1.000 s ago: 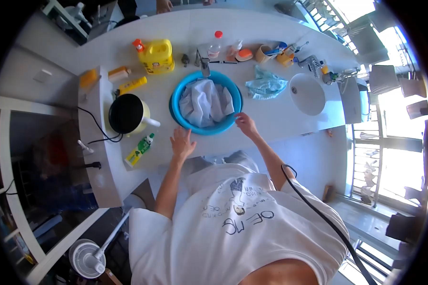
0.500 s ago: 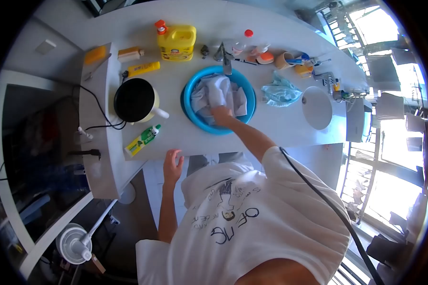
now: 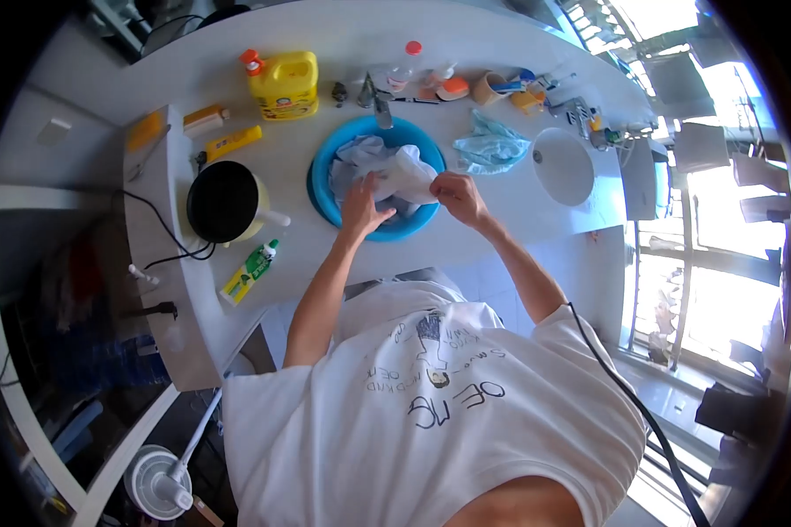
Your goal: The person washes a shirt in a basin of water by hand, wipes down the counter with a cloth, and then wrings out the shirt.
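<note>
A blue basin (image 3: 322, 195) stands on the counter beneath a metal faucet (image 3: 382, 112). Pale cloth (image 3: 360, 156) lies bunched inside it. One white piece of cloth (image 3: 410, 173) is raised and stretches to the basin's right rim, where my right hand (image 3: 462, 198) is closed on its end. My left hand (image 3: 363, 206) is over the basin's front left side, thumb and fingers apart, right by the cloth; whether its fingertips touch it I cannot tell.
Left of the basin are a dark-bottomed pot (image 3: 224, 202), a green-and-yellow bottle (image 3: 250, 272) and a yellow jug (image 3: 283, 85). To the right lie a light-blue crumpled cloth (image 3: 490, 145) and a round sink (image 3: 562, 167). A clear red-capped bottle (image 3: 404, 66) stands behind.
My left hand has risen from beside the counter's front edge to the basin. My right hand has come out of the heap to the right rim, pulling up white cloth.
</note>
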`<state>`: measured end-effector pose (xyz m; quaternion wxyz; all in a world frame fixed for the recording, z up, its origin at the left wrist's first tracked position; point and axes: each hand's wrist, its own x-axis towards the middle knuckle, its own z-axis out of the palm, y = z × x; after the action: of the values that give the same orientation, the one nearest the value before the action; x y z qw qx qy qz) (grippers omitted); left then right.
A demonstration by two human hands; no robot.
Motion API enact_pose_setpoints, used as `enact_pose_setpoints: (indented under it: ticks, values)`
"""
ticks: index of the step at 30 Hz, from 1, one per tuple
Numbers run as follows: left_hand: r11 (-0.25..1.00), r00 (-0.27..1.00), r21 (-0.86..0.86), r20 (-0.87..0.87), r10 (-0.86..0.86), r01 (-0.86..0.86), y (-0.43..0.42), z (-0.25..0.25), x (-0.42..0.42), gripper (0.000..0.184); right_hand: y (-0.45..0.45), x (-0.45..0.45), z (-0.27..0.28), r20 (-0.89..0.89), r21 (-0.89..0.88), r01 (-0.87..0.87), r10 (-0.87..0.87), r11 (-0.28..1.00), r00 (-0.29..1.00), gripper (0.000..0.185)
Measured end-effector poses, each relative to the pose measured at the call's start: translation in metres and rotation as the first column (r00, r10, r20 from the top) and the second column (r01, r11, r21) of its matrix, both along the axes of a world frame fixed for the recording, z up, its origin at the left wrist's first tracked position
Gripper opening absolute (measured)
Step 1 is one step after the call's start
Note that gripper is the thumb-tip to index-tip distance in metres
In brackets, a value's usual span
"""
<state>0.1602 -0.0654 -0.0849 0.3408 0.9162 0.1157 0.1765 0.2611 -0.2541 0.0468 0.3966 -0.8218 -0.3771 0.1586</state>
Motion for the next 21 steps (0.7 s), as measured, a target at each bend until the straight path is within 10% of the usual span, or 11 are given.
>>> enact_pose_setpoints:
  ticks: [3, 12, 17, 20, 21]
  values:
    - [0.981, 0.961, -0.185, -0.260, -0.096, 0.048, 0.000, -0.018, 0.030, 0.038, -0.023, -0.011, 0.008, 0.072, 0.075, 0.125, -0.131, 0.989, 0.989, 0.011]
    - [0.951, 0.997, -0.302, 0.037, -0.062, 0.071, 0.043, 0.035, 0.032, 0.014, -0.066, 0.006, -0.034, 0.125, 0.058, 0.405, -0.409, 0.913, 0.904, 0.013]
    - [0.842, 0.974, -0.491, 0.131, -0.184, 0.225, 0.045, 0.109, 0.046, 0.027, -0.048, 0.033, -0.040, 0.133, 0.084, 0.302, -0.311, 0.950, 0.941, 0.015]
    - [0.788, 0.934, -0.514, 0.084, -0.346, 0.338, 0.028, 0.173, 0.049, 0.028, -0.032, 0.047, 0.004, 0.334, 0.106, -0.059, 0.020, 0.993, 0.942, 0.020]
    - [0.779, 0.919, -0.511, 0.057, -0.391, 0.363, 0.022, 0.184, 0.049, 0.027, -0.024, 0.051, 0.018, 0.032, 0.270, -0.014, 0.005, 0.963, 0.999, 0.026]
